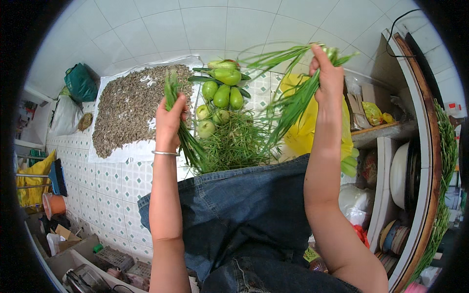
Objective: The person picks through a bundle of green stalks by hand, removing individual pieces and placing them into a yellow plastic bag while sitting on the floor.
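Observation:
My left hand (169,122) is closed around a bunch of garlic chives or similar leafy greens (192,150), whose leaves hang down toward my lap. Raised at the right, my right hand (329,78) grips a second bunch of long flat green leaves (296,104). Its pale stem ends stick up above the fingers, and some leaves trail left, slightly blurred. Below and between my hands lies a loose heap of trimmed green leaves (238,143) on the floor. Denim cloth (245,205) covers my lap in front of it.
Beyond the heap sit several green gourds or eggplants (221,96). Striped seeds, apparently sunflower (128,106), cover a white sheet (141,148) at left. A yellow plastic bag (293,126) lies under my right forearm. Shelving (383,132) flanks the right; a broom (58,175) stands left.

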A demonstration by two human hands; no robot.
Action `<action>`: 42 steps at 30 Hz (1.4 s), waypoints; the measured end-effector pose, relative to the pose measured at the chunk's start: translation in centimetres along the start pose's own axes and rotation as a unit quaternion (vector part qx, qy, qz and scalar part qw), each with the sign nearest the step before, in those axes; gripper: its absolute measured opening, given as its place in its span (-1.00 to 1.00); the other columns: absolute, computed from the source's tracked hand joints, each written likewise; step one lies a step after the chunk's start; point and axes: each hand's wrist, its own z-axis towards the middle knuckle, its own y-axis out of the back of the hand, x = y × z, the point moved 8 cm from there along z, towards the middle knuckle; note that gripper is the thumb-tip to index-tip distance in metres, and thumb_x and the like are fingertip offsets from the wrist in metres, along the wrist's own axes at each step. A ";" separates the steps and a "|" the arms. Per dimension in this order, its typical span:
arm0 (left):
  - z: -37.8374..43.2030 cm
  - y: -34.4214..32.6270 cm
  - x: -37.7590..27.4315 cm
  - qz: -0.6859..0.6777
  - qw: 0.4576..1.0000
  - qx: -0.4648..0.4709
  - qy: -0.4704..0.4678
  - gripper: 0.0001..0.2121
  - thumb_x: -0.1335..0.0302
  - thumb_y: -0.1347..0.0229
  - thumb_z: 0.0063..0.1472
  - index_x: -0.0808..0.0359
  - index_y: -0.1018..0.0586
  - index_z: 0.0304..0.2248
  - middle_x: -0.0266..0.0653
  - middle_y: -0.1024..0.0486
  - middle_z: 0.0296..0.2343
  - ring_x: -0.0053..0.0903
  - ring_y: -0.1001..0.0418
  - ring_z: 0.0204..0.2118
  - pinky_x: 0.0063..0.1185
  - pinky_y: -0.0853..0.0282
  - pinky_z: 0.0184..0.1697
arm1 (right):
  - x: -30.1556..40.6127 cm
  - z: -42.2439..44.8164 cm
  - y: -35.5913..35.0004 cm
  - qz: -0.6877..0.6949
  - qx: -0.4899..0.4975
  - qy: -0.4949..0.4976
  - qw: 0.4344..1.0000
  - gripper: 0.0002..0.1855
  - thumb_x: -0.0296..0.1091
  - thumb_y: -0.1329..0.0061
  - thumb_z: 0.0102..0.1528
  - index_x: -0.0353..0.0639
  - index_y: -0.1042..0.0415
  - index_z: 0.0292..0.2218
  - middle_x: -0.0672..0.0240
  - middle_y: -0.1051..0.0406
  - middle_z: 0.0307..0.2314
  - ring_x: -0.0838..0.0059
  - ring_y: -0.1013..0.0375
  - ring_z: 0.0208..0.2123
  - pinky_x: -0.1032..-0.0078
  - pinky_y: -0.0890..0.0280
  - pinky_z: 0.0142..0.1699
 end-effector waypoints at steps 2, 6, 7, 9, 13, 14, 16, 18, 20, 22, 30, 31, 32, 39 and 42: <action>-0.1 0.3 -0.7 -0.077 0.996 -0.039 -0.006 -0.84 0.41 -0.12 0.08 0.26 -0.43 -0.37 -0.47 -0.33 -0.63 -0.78 -0.18 -0.68 -0.77 -0.07 -0.64 | -0.4 -0.8 -1.9 -0.028 0.061 -0.021 0.997 -0.78 -0.29 -0.11 -0.10 -0.16 -0.36 -0.62 0.48 -0.24 -0.76 0.68 -0.17 -0.71 0.66 -0.06 -0.57; -1.2 -1.8 -3.4 -0.137 0.990 0.008 -0.045 -0.76 0.42 -0.15 0.05 0.32 -0.42 -0.31 -0.45 -0.34 -0.59 -0.80 -0.14 -0.69 -0.78 -0.04 -0.65 | -1.0 -2.5 -4.6 -0.109 0.126 -0.028 0.986 -0.74 -0.25 -0.14 -0.13 -0.16 -0.35 -0.63 0.54 -0.24 -0.75 0.74 -0.15 -0.70 0.68 -0.05 -0.57; -1.4 -2.4 -3.6 -0.115 0.992 0.023 -0.045 -0.70 0.42 -0.16 0.03 0.35 -0.42 -0.26 -0.39 -0.41 -0.52 -0.80 -0.14 -0.69 -0.79 -0.04 -0.64 | -1.6 -3.3 -5.7 -0.119 0.154 -0.033 0.980 -0.74 -0.25 -0.14 -0.12 -0.17 -0.36 -0.62 0.54 -0.24 -0.75 0.74 -0.15 -0.70 0.68 -0.05 -0.57; -2.4 -4.6 -3.9 -0.098 0.992 0.074 -0.032 -0.67 0.44 -0.18 0.00 0.38 -0.43 -0.22 -0.27 -0.49 -0.39 -0.82 -0.14 -0.68 -0.81 -0.04 -0.64 | -2.9 -4.6 -7.4 -0.143 0.206 -0.042 0.967 -0.75 -0.25 -0.13 -0.12 -0.18 -0.37 -0.61 0.55 -0.24 -0.75 0.74 -0.15 -0.70 0.69 -0.04 -0.57; -3.0 -6.5 -3.0 -0.104 0.988 0.108 -0.032 -0.71 0.46 -0.22 -0.03 0.32 -0.48 -0.27 -0.38 -0.48 -0.42 -0.82 -0.22 -0.64 -0.81 -0.12 -0.63 | -3.6 -7.7 -10.7 -0.145 0.269 -0.051 0.951 -0.79 -0.24 -0.09 -0.08 -0.19 -0.41 -0.52 0.55 -0.27 -0.71 0.76 -0.16 -0.67 0.70 -0.05 -0.56; -3.0 -6.6 -2.5 -0.119 0.986 0.118 -0.009 -0.71 0.46 -0.21 -0.02 0.32 -0.48 -0.27 -0.39 -0.47 -0.42 -0.81 -0.23 -0.63 -0.80 -0.13 -0.62 | -3.9 -8.2 -11.3 -0.134 0.287 -0.063 0.947 -0.78 -0.23 -0.09 -0.07 -0.19 -0.41 -0.51 0.55 -0.27 -0.70 0.77 -0.16 -0.66 0.70 -0.05 -0.55; -3.0 -6.4 -2.0 -0.124 0.984 0.129 0.003 -0.73 0.47 -0.20 -0.01 0.32 -0.48 -0.27 -0.41 -0.46 -0.45 -0.81 -0.23 -0.64 -0.80 -0.13 -0.63 | -4.1 -8.6 -12.1 -0.136 0.305 -0.072 0.940 -0.78 -0.23 -0.09 -0.08 -0.19 -0.41 -0.52 0.55 -0.26 -0.70 0.76 -0.16 -0.66 0.71 -0.05 -0.55; -3.2 -6.4 -1.8 -0.119 0.983 0.141 0.013 -0.76 0.48 -0.18 0.01 0.32 -0.49 -0.29 -0.46 -0.43 -0.53 -0.80 -0.22 -0.66 -0.79 -0.12 -0.64 | -4.5 -8.9 -12.6 -0.124 0.329 -0.082 0.932 -0.77 -0.22 -0.10 -0.08 -0.17 -0.40 -0.55 0.56 -0.25 -0.72 0.76 -0.16 -0.67 0.71 -0.04 -0.56; -3.4 -6.4 -1.7 -0.103 0.985 0.136 0.024 -0.76 0.45 -0.16 0.03 0.35 -0.49 -0.28 -0.51 -0.35 -0.61 -0.81 -0.19 -0.68 -0.79 -0.07 -0.64 | -4.8 -8.8 -12.8 -0.123 0.342 -0.087 0.927 -0.76 -0.21 -0.09 -0.08 -0.16 -0.39 -0.57 0.56 -0.24 -0.73 0.76 -0.16 -0.67 0.70 -0.03 -0.56; -3.3 -6.2 -1.4 -0.100 0.987 0.125 0.029 -0.76 0.44 -0.15 0.05 0.37 -0.49 -0.29 -0.54 -0.32 -0.65 -0.81 -0.17 -0.69 -0.78 -0.05 -0.64 | -5.3 -8.7 -12.8 -0.133 0.349 -0.090 0.923 -0.76 -0.21 -0.09 -0.07 -0.16 -0.38 -0.58 0.56 -0.23 -0.74 0.76 -0.16 -0.67 0.70 -0.03 -0.56; -2.6 -4.6 -1.7 -0.106 0.993 0.047 -0.018 -0.78 0.45 -0.18 0.03 0.37 -0.49 -0.33 -0.49 -0.36 -0.65 -0.80 -0.20 -0.69 -0.77 -0.08 -0.64 | -6.0 -9.0 -12.6 -0.177 0.352 -0.111 0.912 -0.74 -0.19 -0.10 -0.09 -0.21 -0.43 -0.52 0.51 -0.32 -0.69 0.74 -0.24 -0.64 0.70 -0.12 -0.52; -2.6 -4.4 -1.8 -0.101 0.994 0.035 -0.025 -0.78 0.45 -0.18 0.02 0.37 -0.49 -0.34 -0.48 -0.37 -0.64 -0.80 -0.21 -0.69 -0.77 -0.09 -0.64 | -5.8 -9.1 -12.7 -0.184 0.349 -0.085 0.915 -0.73 -0.18 -0.12 -0.10 -0.22 -0.43 -0.51 0.50 -0.34 -0.67 0.72 -0.26 -0.62 0.70 -0.15 -0.50; -2.6 -4.2 -1.9 -0.083 0.996 0.021 -0.032 -0.78 0.45 -0.18 0.02 0.37 -0.49 -0.34 -0.47 -0.38 -0.64 -0.80 -0.21 -0.69 -0.77 -0.10 -0.64 | -5.7 -9.3 -12.9 -0.191 0.345 -0.059 0.917 -0.72 -0.18 -0.13 -0.11 -0.23 -0.43 -0.50 0.49 -0.36 -0.65 0.71 -0.29 -0.61 0.69 -0.18 -0.47; -2.8 -4.0 -2.6 -0.016 0.996 -0.015 -0.085 -0.81 0.48 -0.20 -0.01 0.36 -0.52 -0.38 -0.45 -0.41 -0.64 -0.80 -0.25 -0.70 -0.78 -0.12 -0.66 | -5.0 -9.8 -13.6 -0.262 0.302 0.054 0.915 -0.69 -0.22 -0.10 -0.17 -0.30 -0.43 -0.44 0.28 -0.46 -0.57 0.51 -0.42 -0.53 0.55 -0.30 -0.33; -2.8 -4.1 -2.5 -0.017 0.997 -0.019 -0.077 -0.80 0.48 -0.20 -0.02 0.36 -0.52 -0.38 -0.45 -0.41 -0.65 -0.79 -0.25 -0.71 -0.78 -0.12 -0.66 | -4.9 -9.7 -13.2 -0.298 0.278 0.060 0.911 -0.69 -0.23 -0.04 -0.14 -0.30 -0.44 -0.40 0.27 -0.46 -0.56 0.49 -0.44 -0.52 0.53 -0.30 -0.32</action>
